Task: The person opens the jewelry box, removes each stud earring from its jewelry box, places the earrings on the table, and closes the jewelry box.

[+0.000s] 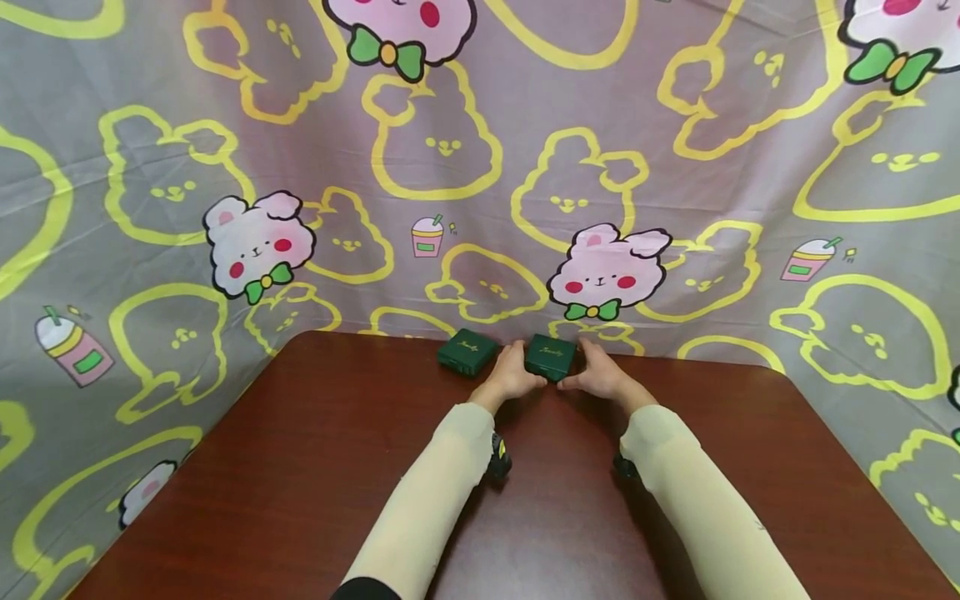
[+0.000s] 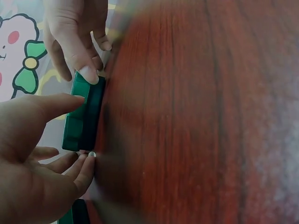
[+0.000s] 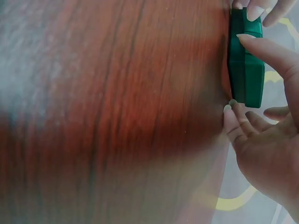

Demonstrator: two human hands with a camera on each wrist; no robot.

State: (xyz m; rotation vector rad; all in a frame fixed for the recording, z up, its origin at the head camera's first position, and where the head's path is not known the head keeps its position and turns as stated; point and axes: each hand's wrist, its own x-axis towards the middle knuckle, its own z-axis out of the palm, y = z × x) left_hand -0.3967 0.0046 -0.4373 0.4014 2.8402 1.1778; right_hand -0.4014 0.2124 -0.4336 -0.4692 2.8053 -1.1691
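Note:
A square dark green box (image 1: 551, 357) with gold lettering on its lid is held between both hands near the far edge of the table. My left hand (image 1: 512, 372) grips its left side, thumb on the front face and fingertips low at the side, as the left wrist view shows. Opposite, my right hand (image 1: 597, 372) grips the right side, its thumb also laid against the front. In the right wrist view the box's front (image 3: 246, 74) shows between thumb and fingers. A matching green box (image 1: 468, 352) sits just left of my left hand.
The dark red-brown wooden table (image 1: 337, 467) reaches back to a hanging cloth (image 1: 465, 225) printed with rabbits and yellow outlines. This cloth also closes in the left and right sides. Both forearms, in pale sleeves, extend over the table's middle.

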